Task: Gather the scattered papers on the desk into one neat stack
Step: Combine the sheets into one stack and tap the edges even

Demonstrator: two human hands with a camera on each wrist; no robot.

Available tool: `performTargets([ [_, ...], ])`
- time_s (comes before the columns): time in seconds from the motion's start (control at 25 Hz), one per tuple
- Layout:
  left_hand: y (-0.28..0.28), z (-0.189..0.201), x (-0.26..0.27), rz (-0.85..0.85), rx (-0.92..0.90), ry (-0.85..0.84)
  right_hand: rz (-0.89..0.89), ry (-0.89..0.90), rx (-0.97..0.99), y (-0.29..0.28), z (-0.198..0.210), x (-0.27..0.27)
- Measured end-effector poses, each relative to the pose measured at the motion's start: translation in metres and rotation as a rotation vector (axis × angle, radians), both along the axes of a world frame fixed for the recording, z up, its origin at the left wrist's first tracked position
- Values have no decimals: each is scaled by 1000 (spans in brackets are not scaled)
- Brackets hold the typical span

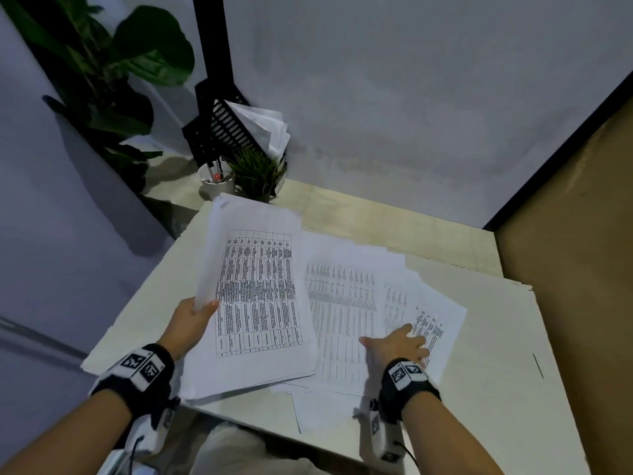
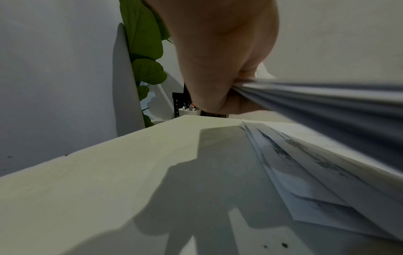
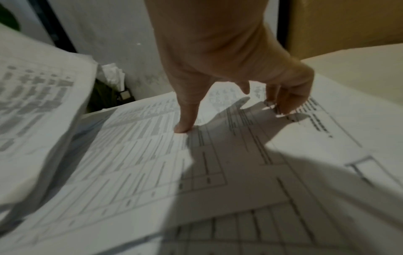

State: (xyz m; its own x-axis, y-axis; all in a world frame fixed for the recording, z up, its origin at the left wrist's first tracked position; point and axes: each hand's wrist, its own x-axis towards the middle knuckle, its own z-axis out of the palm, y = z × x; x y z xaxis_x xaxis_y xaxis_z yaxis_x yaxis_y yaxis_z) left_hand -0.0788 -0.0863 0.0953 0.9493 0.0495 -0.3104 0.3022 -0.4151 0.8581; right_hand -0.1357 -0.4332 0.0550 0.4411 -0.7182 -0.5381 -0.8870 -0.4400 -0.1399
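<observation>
Left hand (image 1: 191, 317) pinches a thick sheaf of papers (image 1: 255, 296) by its left edge, thumb on top and fingers under, lifted clear of the table (image 1: 479, 354). Right hand (image 1: 399, 344) is spread with fingers only loosely bent, thumb tip and fingertips (image 3: 281, 108) pressing on the loose sheets (image 1: 346, 303) fanned over the table; it grips nothing.

Risks, as I judge them: the held sheaf is gripped at one edge only, so its free side sags and inner sheets could slip out if it tilts. The loose sheets overlap at different angles, and one near corner (image 1: 308, 413) hangs past the table's front edge, so a sideways sweep could push it onto the floor. Dragging with fingertips alone may move just the top sheet (the rest would stay put).

Papers: white, printed with dense tables; print is too blurred to read. Held sheaf edges are uneven in the left wrist view. Back corner holds a black file rack (image 1: 222, 128), a white pen cup (image 1: 215, 183) and a small plant (image 1: 257, 173).
</observation>
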Motion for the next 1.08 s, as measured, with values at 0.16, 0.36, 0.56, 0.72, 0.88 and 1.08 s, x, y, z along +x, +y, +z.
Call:
performTargets([
  [0.16,11,-6,-2,14,-46,-9,-96,-54,61,-9,-5,-1],
  [0.36,16,-10,-12,9,-42,4,-94,-22,-6,-1,8,-8],
  [0.56,7,-3,-25,-6,-47,-17,-201,-204,183,-2,9,-10],
  [0.72,4,-3,-34,20,-66,-10,-162,-297,215,8,5,-15],
  [0.88,6,-7,-40,33,-64,-2,-177,-355,372,-4,8,-21],
  [1.08,7,-8,-39,57,-80,-9,-71,-461,511,-66,23,-35],
])
